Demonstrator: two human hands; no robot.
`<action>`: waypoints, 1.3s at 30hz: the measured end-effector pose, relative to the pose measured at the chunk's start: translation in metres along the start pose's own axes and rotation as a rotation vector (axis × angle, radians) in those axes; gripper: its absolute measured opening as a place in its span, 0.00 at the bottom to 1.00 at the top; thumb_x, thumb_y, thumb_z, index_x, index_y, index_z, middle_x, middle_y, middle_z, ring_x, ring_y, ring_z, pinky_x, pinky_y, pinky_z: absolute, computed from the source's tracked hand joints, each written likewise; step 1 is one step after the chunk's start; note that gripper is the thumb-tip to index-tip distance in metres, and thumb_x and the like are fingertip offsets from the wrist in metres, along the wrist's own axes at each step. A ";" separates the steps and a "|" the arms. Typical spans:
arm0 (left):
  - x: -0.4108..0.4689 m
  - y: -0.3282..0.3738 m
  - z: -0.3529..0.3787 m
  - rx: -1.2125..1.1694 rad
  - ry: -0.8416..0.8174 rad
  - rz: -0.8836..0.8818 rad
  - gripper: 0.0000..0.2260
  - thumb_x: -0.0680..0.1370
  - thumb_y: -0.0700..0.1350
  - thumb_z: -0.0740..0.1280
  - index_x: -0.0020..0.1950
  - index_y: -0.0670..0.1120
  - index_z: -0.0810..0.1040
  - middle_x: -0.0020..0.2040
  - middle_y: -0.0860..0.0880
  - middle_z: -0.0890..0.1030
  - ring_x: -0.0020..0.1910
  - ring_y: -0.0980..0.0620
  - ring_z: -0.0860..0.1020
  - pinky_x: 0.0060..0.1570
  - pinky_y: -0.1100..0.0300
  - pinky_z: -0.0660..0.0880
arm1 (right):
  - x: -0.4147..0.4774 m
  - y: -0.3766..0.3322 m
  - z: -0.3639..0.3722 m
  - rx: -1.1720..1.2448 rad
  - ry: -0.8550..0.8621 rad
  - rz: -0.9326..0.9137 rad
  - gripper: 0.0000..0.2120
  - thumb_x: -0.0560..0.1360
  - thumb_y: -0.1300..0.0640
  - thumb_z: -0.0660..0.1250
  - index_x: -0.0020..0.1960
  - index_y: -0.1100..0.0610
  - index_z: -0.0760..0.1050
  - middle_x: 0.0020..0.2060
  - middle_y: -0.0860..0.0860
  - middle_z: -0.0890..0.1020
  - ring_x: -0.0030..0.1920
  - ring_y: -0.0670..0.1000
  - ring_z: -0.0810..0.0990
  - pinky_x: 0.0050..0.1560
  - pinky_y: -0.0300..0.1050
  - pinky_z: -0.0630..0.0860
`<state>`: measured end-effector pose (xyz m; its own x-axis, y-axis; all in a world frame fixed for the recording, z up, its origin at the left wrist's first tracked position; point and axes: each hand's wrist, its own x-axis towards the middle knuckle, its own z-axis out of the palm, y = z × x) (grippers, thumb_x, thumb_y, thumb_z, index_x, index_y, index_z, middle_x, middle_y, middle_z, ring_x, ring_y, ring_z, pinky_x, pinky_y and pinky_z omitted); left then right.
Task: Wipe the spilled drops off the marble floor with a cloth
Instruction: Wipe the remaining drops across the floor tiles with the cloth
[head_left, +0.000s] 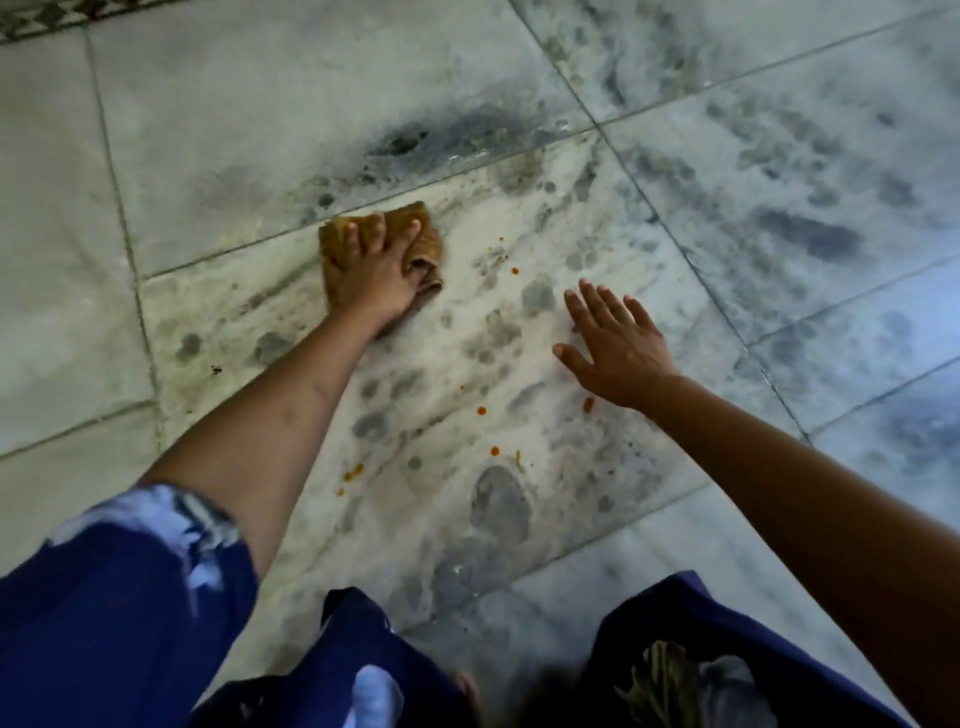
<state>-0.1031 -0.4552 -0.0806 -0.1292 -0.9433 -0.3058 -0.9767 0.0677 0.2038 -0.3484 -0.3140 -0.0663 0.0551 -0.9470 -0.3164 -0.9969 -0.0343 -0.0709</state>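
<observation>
A crumpled brown cloth (415, 231) lies on the white marble floor (234, 130) at centre left. My left hand (376, 273) presses flat on top of it with fingers spread over the fabric. My right hand (615, 345) rests palm down on the floor to the right, fingers apart and holding nothing. Several small orange drops (481, 410) dot the tile between and below the hands, with one orange drop (515, 270) to the right of the cloth and an orange smear (353, 472) nearer to me.
The grey-veined tiles carry dark blotches, the heaviest a dark patch (405, 143) beyond the cloth. Tile joints cross the floor diagonally. My blue patterned clothing (119, 613) fills the bottom edge. A patterned border strip (47, 15) runs along the top left.
</observation>
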 end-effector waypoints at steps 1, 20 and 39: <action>0.004 0.018 0.002 -0.008 -0.021 0.049 0.25 0.79 0.59 0.55 0.75 0.62 0.52 0.79 0.52 0.44 0.76 0.42 0.42 0.70 0.35 0.45 | 0.000 0.004 -0.002 0.005 0.006 0.013 0.32 0.79 0.40 0.48 0.77 0.54 0.43 0.77 0.53 0.45 0.76 0.52 0.44 0.74 0.50 0.41; 0.038 0.091 0.016 -0.005 0.002 0.203 0.25 0.79 0.56 0.57 0.74 0.64 0.54 0.78 0.54 0.45 0.77 0.44 0.42 0.71 0.36 0.43 | 0.052 0.050 0.003 0.112 0.022 0.078 0.30 0.79 0.40 0.47 0.77 0.51 0.44 0.77 0.51 0.46 0.76 0.52 0.45 0.74 0.51 0.42; 0.084 0.161 0.019 0.073 0.001 0.253 0.26 0.78 0.59 0.56 0.75 0.64 0.51 0.78 0.53 0.45 0.77 0.46 0.43 0.72 0.38 0.43 | 0.051 0.060 0.016 0.265 0.090 0.001 0.36 0.73 0.36 0.44 0.77 0.48 0.45 0.77 0.49 0.46 0.76 0.51 0.44 0.74 0.49 0.40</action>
<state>-0.2740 -0.5173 -0.0912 -0.3712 -0.8936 -0.2522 -0.9229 0.3253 0.2058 -0.4049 -0.3596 -0.1015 0.0375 -0.9719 -0.2323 -0.9468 0.0398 -0.3192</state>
